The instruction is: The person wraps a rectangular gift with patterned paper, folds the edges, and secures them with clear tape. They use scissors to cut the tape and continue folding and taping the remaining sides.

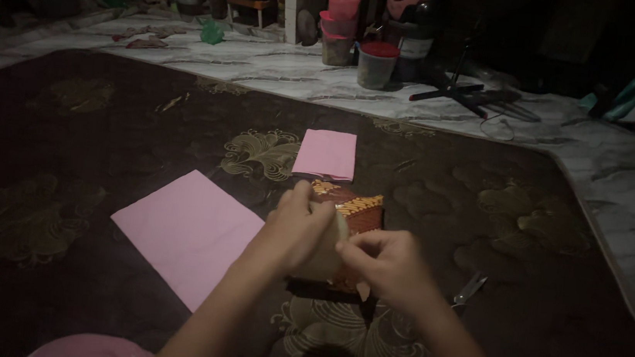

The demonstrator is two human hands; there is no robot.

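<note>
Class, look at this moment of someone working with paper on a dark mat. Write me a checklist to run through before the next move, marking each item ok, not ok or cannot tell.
1. Both hands on the patterned brown piece: left hand and right hand touch it: ok.
2. Large pink sheet lies flat beside them: ok.
3. Small folded pink piece lies apart, beyond the hands: ok.
4. Scissors lie by the right hand, untouched: ok.
5. Lighting: dim: not ok.
6. Fold edges aligned: cannot tell.

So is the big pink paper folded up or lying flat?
Lying flat. The big pink sheet is spread open on the dark mat, showing no creases. The small pink piece above looks folded.
</note>
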